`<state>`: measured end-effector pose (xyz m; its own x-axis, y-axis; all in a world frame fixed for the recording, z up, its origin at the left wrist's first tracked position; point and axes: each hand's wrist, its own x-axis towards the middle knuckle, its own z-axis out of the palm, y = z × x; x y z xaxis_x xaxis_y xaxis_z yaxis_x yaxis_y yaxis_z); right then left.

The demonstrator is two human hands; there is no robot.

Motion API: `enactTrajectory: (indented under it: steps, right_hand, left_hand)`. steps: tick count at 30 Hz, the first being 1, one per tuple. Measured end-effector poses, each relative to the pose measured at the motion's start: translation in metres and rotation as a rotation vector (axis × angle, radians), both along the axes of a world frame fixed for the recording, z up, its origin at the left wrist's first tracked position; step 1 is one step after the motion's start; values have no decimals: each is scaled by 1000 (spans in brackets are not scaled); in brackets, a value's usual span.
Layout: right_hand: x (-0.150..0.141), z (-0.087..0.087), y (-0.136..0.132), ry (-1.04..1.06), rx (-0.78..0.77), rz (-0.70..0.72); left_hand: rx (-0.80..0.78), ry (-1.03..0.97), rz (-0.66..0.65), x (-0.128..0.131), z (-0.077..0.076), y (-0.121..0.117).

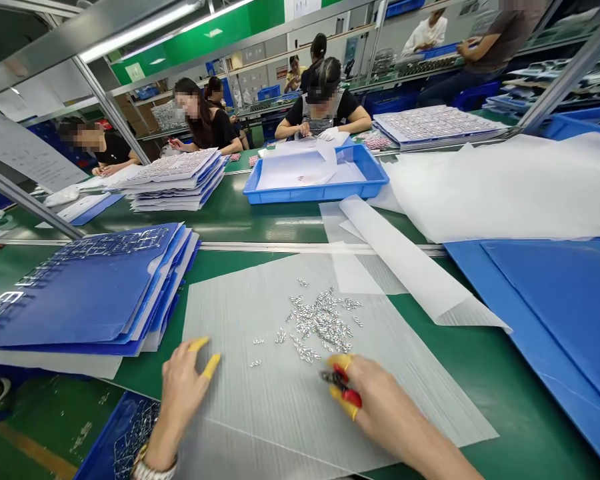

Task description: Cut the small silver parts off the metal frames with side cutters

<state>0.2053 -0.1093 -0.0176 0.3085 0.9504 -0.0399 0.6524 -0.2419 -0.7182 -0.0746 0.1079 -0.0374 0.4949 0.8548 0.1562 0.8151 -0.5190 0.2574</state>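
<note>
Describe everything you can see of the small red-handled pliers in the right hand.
The small red-handled pliers have a dark metal head pointing forward-left and glossy red plastic-looking grips. They sit in the right hand, gripped by yellow-capped fingers, above the ribbed translucent plastic sheet. Whether they touch it, and the jaw type, cannot be told.

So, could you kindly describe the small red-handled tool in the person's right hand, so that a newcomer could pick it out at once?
On the green workbench, find the ribbed translucent plastic sheet with a loose scatter of small silver metal parts. Just below that scatter, the right hand grips small red-handled pliers with dark metal tips, the only red-gripped tool on the sheet.
</note>
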Motion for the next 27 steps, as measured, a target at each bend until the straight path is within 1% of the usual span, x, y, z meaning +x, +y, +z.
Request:
enactTrajectory:
  steps: [2,4,6,8,9,11,14,18,20,21,22,24,25,27]
  right_hand:
    - [-13,0,-14,-120,-56,47]
    - [-27,-1,-18,-201,-82,71]
    - [-37,-5,-16,-262,-91,81]
    - [-42,-10,-9,-319,-104,91]
    - [-42,-13,-5,-345,-113,100]
    - [-40,-17,1,-383,-124,125]
    - [-30,-15,6,-379,-113,156]
    - [-12,4,3,-344,-37,96]
    - [-5,14,-1,-327,7,56]
    - [-2,18,-4,-319,20,42]
    - [-1,21,-6,-311,25,32]
    - [-1,21,-8,-295,21,26]
    - [-3,18,-9,-283,15,30]
    - [-9,7,-9,-249,0,52]
  left_hand:
    - [-2,72,39,-22,-8,1]
    - [4,74,33,-31,-16,0]
    - [8,15,-3,-27,-20,0]
    - [-21,-81,-55,-15,-18,2]
    - [-49,-135,-84,-7,-14,3]
    - [-114,-247,-135,11,0,7]
    - [-158,-381,-181,44,31,14]
    - [-133,-512,-262,90,78,21]
    - [-118,-558,-298,105,97,22]
    - [-98,-556,-313,109,103,23]
    - [-69,-536,-328,110,108,24]
    - [4,-438,-352,105,108,27]
    - [38,-364,-355,98,105,29]
    - [83,-178,-336,81,94,32]
